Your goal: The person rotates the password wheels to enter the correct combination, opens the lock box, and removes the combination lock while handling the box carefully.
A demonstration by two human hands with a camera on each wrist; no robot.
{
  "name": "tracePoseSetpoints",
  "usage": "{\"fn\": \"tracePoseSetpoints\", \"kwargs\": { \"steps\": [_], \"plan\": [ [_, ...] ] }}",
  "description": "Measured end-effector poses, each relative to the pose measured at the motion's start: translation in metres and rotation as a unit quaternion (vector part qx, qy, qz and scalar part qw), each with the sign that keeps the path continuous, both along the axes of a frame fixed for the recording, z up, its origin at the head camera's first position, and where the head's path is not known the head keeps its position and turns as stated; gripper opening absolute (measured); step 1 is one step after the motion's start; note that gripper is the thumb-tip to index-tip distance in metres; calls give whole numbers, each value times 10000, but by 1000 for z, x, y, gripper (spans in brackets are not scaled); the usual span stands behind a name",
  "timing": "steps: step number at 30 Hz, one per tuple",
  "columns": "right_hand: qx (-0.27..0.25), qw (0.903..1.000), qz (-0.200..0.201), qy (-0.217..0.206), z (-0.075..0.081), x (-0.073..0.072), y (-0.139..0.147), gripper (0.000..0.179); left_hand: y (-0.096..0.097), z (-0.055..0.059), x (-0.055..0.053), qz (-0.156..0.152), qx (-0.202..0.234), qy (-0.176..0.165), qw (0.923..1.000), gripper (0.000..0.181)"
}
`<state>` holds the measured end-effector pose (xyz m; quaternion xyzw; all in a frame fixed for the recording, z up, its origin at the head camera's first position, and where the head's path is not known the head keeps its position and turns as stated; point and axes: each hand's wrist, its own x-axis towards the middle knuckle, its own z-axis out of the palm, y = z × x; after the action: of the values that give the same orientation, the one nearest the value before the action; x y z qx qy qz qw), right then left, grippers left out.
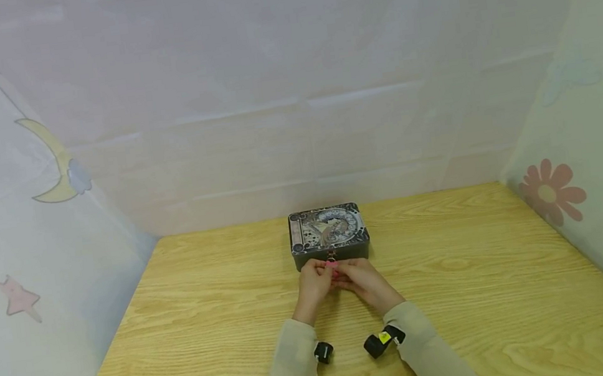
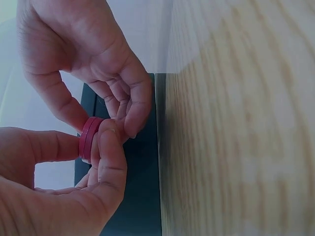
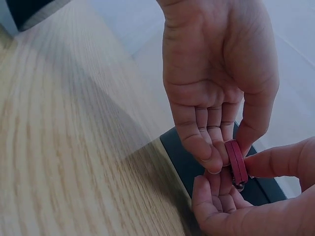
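Note:
A small pink padlock (image 1: 332,266) is at the front of a dark tin box (image 1: 305,257), just below its metal clasp. My left hand (image 1: 313,285) pinches the padlock between thumb and fingers from the left. From the other side my right hand (image 1: 366,281) grips it too, its fingers curled. Both wrist views show the layered edge of the padlock (image 2: 88,137) between the two hands. A bit of metal shows at the end of its body (image 3: 236,161) in the right wrist view. Fingers hide much of the clasp and the shackle.
The box stands on a wood-grain table (image 1: 211,324), near its back edge. Behind and at the sides hang pale cloths (image 1: 251,144) printed with a moon, a star and flowers. A black camera strap (image 1: 324,352) is on each wrist.

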<state>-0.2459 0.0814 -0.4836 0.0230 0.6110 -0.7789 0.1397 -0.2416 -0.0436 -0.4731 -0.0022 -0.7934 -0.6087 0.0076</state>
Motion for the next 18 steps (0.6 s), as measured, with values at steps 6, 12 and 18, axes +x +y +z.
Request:
{"fn": "tracePoseSetpoints", "kwargs": {
  "steps": [6,12,18],
  "plan": [
    [6,10000,9,25,1,-1,1,33,1,0,-1,-2,157,-49,9999,8],
    [67,10000,17,12,3,-1,1,32,1,-1,0,-10,206,-103,9997,8],
    [23,9999,22,-124,1,0,2,29,1,-2,0,6,89,-130,9999,9]
  ]
}}
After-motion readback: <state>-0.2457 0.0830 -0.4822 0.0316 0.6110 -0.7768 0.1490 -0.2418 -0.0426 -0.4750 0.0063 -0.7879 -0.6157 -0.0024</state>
